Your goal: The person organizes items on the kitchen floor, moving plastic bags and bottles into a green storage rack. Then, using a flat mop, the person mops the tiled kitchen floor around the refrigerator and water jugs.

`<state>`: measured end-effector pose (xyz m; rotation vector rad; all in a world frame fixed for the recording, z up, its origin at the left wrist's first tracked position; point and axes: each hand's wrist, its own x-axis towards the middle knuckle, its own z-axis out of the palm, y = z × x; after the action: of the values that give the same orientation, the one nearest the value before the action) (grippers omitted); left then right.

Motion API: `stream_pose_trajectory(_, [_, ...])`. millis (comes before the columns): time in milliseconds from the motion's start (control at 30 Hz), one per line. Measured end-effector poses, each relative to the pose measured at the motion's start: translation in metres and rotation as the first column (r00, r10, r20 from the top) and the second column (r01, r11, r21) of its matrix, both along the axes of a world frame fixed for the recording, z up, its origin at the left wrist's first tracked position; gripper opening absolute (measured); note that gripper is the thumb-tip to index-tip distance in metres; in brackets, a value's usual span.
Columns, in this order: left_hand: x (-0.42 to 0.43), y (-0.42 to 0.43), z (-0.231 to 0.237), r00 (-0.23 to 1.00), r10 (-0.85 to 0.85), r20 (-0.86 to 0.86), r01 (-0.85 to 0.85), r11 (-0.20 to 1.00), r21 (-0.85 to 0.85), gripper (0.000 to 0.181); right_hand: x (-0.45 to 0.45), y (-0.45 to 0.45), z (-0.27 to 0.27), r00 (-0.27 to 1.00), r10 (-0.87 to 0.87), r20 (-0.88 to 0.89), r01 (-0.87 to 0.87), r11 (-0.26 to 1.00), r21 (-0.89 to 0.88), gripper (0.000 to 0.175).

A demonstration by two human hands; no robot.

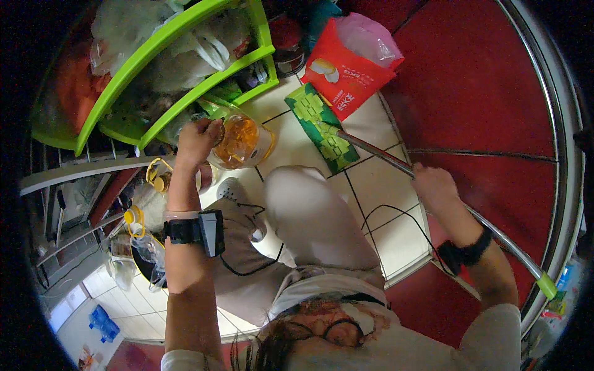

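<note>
My left hand [200, 141] grips the neck end of a large clear plastic jar [243, 141] with amber contents, beside the green shelf rack. My right hand [435, 185] is closed around the metal pole [376, 150] of a mop. The mop's flat green head [322, 127] lies on the white floor tiles, touching or close to a red bag [355, 65] with pink plastic at its top. The pole runs back past my right forearm to a green end cap [546, 285]. Both wrists wear black straps with cables.
A green-edged rack [209, 76] filled with plastic bags stands at upper left. Below it are bottles with yellow caps [161, 183] and a black pan [146, 259] with clear plastic over it. Red cabinet panels [473, 88] line the right side. A blue plastic bottle [103, 323] is at lower left.
</note>
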<state>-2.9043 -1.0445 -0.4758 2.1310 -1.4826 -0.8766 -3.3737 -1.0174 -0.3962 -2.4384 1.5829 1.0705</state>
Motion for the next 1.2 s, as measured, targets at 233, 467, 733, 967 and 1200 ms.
stream_pose_trajectory(233, [-0.001, 0.005, 0.013, 0.996, -0.039, 0.076, 0.041, 0.999, -0.031, 0.036, 0.037, 0.0, -0.019, 0.996, -0.049, -0.072, 0.044, 0.996, -0.077, 0.016])
stream_pose_trajectory(467, [-0.021, -0.013, 0.03, 0.996, -0.067, 0.054, 0.069, 0.997, -0.035, 0.038, 0.022, 0.059, 0.005, 0.951, 0.201, -0.237, -0.227, 0.97, -0.088, 0.016])
stream_pose_trajectory(733, [-0.061, -0.076, 0.02, 0.983, -0.166, 0.078, 0.17, 0.985, -0.041, 0.034, -0.017, 0.12, 0.026, 0.99, 0.095, -0.107, -0.081, 0.989, 0.126, 0.019])
stream_pose_trajectory(967, [-0.119, -0.132, 0.008, 0.964, -0.235, 0.127, 0.24, 0.971, -0.022, 0.034, -0.031, 0.134, 0.019, 0.997, -0.074, -0.034, 0.078, 0.989, 0.125, 0.009])
stream_pose_trajectory(1200, [-0.174, -0.189, 0.001, 0.96, -0.224, 0.17, 0.235, 0.971, -0.048, 0.043, -0.037, 0.14, 0.023, 0.986, -0.158, -0.045, 0.164, 0.969, 0.186, 0.008])
